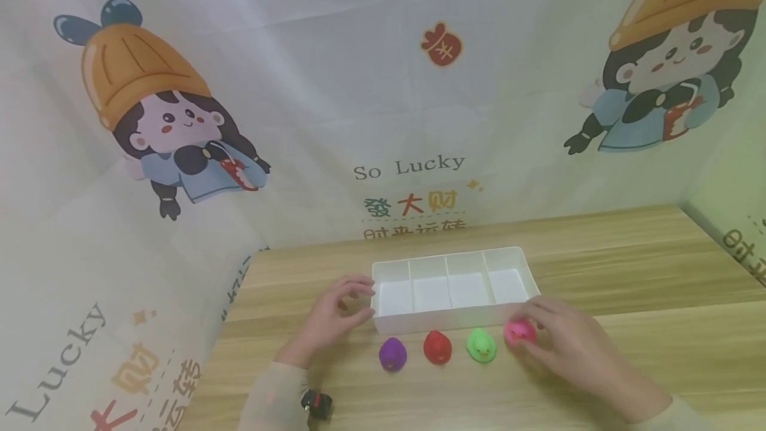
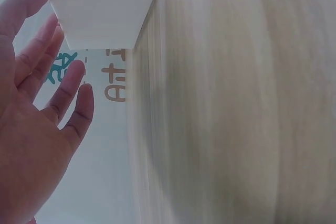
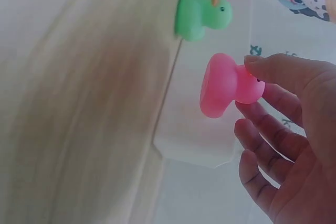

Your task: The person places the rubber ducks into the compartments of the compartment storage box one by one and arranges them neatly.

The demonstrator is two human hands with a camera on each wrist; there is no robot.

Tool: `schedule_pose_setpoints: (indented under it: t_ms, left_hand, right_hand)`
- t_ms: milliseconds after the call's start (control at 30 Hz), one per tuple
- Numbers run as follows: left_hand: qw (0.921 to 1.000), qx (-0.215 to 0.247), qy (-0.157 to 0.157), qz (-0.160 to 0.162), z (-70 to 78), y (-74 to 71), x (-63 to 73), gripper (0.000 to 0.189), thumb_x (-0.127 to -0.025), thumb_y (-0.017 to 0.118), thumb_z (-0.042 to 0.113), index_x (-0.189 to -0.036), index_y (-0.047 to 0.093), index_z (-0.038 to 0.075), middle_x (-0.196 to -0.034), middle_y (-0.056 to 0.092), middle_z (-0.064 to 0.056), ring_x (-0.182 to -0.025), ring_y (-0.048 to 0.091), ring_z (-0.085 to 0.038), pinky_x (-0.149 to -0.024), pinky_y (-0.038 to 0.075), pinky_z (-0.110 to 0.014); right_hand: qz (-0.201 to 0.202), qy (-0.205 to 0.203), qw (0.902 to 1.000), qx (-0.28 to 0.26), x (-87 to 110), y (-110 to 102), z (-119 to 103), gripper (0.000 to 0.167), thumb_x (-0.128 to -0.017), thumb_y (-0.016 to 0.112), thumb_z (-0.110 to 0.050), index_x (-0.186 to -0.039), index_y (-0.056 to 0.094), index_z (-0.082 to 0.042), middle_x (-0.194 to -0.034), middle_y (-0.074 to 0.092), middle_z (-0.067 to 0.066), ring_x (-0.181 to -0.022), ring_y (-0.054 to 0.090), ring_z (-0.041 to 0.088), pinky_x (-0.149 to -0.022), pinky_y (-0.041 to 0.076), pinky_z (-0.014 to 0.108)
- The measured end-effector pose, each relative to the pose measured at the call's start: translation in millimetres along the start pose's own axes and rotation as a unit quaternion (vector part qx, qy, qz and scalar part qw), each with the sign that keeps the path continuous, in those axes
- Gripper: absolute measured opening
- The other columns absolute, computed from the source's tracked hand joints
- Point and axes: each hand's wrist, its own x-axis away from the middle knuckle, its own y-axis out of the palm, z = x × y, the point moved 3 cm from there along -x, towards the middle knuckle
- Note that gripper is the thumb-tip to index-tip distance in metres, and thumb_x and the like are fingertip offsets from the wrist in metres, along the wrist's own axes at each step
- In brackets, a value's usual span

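Note:
A white tray [image 1: 455, 314] with several compartments stands on the table. My left hand [image 1: 338, 311] is at its left end, thumb and fingertips right at the edge; in the left wrist view its fingers [image 2: 68, 90] are spread beside the tray's end wall [image 2: 102, 14]. Between thumb and fingers, my right hand [image 1: 568, 341] pinches a pink rubber duck [image 3: 226, 85] by the head, its flat base clear of the table. In front of the tray sit a purple duck [image 1: 392, 354], a red duck [image 1: 438, 348] and a green duck [image 1: 481, 345].
The wood-grain table [image 1: 628, 271] meets a printed cloth backdrop [image 1: 311, 118] behind and at both sides. A small black object [image 1: 317, 404] is beside the left sleeve [image 1: 276, 394].

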Motion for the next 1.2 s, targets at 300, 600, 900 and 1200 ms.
schedule_pose_setpoints:
  t_ms: [300,600,900,1200]
  left_hand:
    - [1.0000,0.004,0.005,-0.004,0.7,-1.7,-0.7,0.034,-0.088,0.081,0.017,-0.120,0.070,0.010,-0.141,0.063,-0.002,-0.109,0.058,-0.023,-0.090,0.049,-0.035]
    - [0.9997,0.002,0.026,-0.002,-1.7,-1.4,-0.2,0.032,-0.088,0.081,0.018,-0.119,0.071,0.013,-0.141,0.064,-0.003,-0.115,0.060,-0.028,-0.095,0.050,-0.039]
    - [0.9997,0.002,0.026,-0.002,1.2,-2.4,-0.2,0.032,-0.088,0.081,0.016,-0.118,0.071,0.014,-0.141,0.063,-0.004,-0.118,0.059,-0.027,-0.097,0.050,-0.039]
    - [0.9997,-0.003,0.023,-0.003,3.1,-3.0,0.5,0.033,-0.088,0.080,0.016,-0.119,0.070,0.013,-0.141,0.063,-0.004,-0.116,0.060,-0.027,-0.095,0.051,-0.037]
  right_hand:
    - [-0.015,0.003,0.9999,-0.008,-12.7,-6,-7,0.030,-0.078,0.090,-0.026,-0.104,0.075,-0.025,-0.098,0.069,-0.015,-0.080,0.060,0.006,-0.068,0.054,0.024]
    - [-0.015,-0.001,0.9992,-0.037,-20.5,-9,-15,0.026,-0.081,0.088,-0.027,-0.102,0.073,-0.030,-0.099,0.068,-0.020,-0.083,0.060,0.004,-0.074,0.056,0.028]
    - [-0.001,-0.041,0.9979,-0.051,-33.4,-8,-22,0.029,-0.078,0.090,-0.024,-0.101,0.073,-0.026,-0.100,0.070,-0.017,-0.086,0.064,0.005,-0.076,0.058,0.029]
    - [-0.006,-0.041,0.9974,-0.060,-44.9,-2,-29,0.029,-0.079,0.090,-0.021,-0.103,0.074,-0.023,-0.104,0.072,-0.012,-0.094,0.066,0.009,-0.081,0.060,0.032]
